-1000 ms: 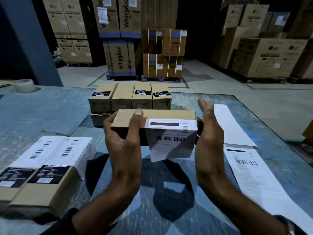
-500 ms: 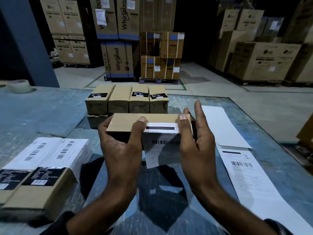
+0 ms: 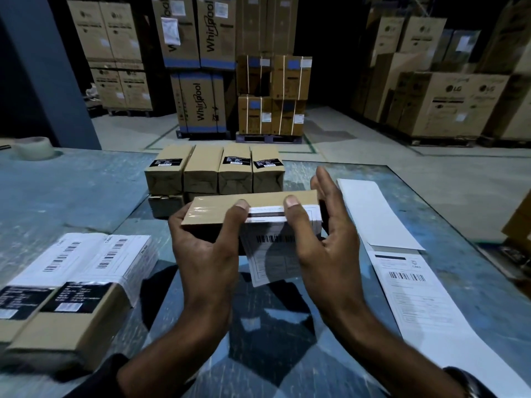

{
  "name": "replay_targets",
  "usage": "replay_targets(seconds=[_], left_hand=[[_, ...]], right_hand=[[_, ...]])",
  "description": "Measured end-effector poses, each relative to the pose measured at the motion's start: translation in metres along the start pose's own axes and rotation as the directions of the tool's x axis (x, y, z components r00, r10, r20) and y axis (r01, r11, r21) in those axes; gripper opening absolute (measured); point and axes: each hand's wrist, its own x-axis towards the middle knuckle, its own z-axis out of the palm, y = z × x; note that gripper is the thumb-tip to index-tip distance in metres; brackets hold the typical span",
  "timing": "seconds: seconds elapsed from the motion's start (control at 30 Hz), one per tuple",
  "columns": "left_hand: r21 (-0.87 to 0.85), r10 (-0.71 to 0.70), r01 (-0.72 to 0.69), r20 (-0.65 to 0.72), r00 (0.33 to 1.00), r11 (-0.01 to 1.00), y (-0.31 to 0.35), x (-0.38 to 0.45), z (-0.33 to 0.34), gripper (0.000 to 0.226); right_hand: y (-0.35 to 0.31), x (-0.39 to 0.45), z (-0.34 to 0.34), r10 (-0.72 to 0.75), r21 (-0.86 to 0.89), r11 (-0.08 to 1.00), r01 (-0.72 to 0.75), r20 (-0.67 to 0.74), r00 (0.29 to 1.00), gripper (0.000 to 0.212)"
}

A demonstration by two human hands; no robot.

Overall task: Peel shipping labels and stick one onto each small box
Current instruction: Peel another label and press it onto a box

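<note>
Warehouse packing table: I hold a small cardboard box in the air between both hands, its long axis running left to right across my view, above the glass-topped table. A shipping label is stuck along the box's top right edge and folds down over the near face, its lower part hanging free below the box. My left hand grips the left half of the box, thumb on top at the label's left edge, fingers curled underneath. My right hand has its thumb pressed on the label's top strip while its straight fingers lie flat against the box's right end. I judge that the loose flap, nearest my right thumb, needs smoothing down next. Labelled boxes lie at left, unlabelled boxes are stacked just behind, and the label sheet lies at right.
</note>
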Motion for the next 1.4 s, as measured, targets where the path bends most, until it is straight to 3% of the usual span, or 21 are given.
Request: replay_targets(seconds=[0.1, 0.17, 0.3, 0.43, 0.63, 0.73, 0.9, 1.03, 1.1, 1.3, 1.4], left_hand=[[0.009, 0.012, -0.012, -0.016, 1.0, 1.0, 0.0, 0.0, 0.001, 0.051], [0.003, 0.025, -0.025, -0.003, 1.0, 1.0, 0.0, -0.001, 0.001, 0.053], [0.013, 0.03, -0.031, 0.039, 0.999, 0.999, 0.004, -0.004, 0.001, 0.07], [0.035, 0.032, -0.034, 0.068, 0.997, 0.999, 0.005, -0.006, 0.001, 0.076], [0.005, -0.006, 0.006, 0.0, 1.0, 1.0, 0.005, -0.001, 0.0, 0.056], [-0.003, 0.003, -0.003, -0.019, 1.0, 1.0, 0.004, 0.0, 0.001, 0.047], [-0.04, -0.062, 0.062, -0.007, 0.998, 0.997, 0.003, 0.003, 0.001, 0.026], [-0.017, -0.075, 0.076, 0.041, 0.996, 0.997, 0.004, 0.002, -0.001, 0.061], [0.023, -0.072, 0.071, 0.058, 0.996, 0.997, 0.004, 0.003, -0.002, 0.069], [0.046, -0.124, 0.123, 0.015, 0.992, 0.991, 0.003, 0.011, -0.004, 0.058], [0.039, -0.182, 0.181, 0.022, 0.983, 0.983, 0.004, 0.015, -0.005, 0.05]], right_hand=[[0.002, 0.003, -0.001, 0.027, 0.016, 1.0, -0.027, -0.017, 0.999, 0.051], [0.002, 0.004, -0.002, 0.082, 0.069, 0.994, -0.079, -0.03, 0.996, 0.048], [-0.005, 0.002, -0.002, 0.092, 0.087, 0.992, -0.092, 0.008, 0.996, 0.067], [-0.004, -0.001, 0.0, 0.024, -0.046, 0.999, -0.023, 0.028, 0.999, 0.092], [-0.006, -0.001, 0.001, 0.035, -0.001, 0.999, -0.035, 0.032, 0.999, 0.048], [-0.007, 0.0, 0.0, 0.034, 0.006, 0.999, -0.033, -0.016, 0.999, 0.035], [-0.006, 0.007, -0.004, 0.049, 0.068, 0.996, -0.05, 0.014, 0.999, 0.039], [-0.011, 0.003, -0.002, 0.031, 0.014, 0.999, -0.032, 0.059, 0.998, 0.055], [-0.011, 0.001, -0.002, 0.029, -0.013, 1.0, -0.029, 0.049, 0.998, 0.052], [-0.011, 0.005, -0.002, 0.153, 0.028, 0.988, -0.154, 0.046, 0.987, 0.043], [-0.017, 0.016, -0.008, 0.201, 0.042, 0.977, -0.209, 0.142, 0.969, 0.04]])
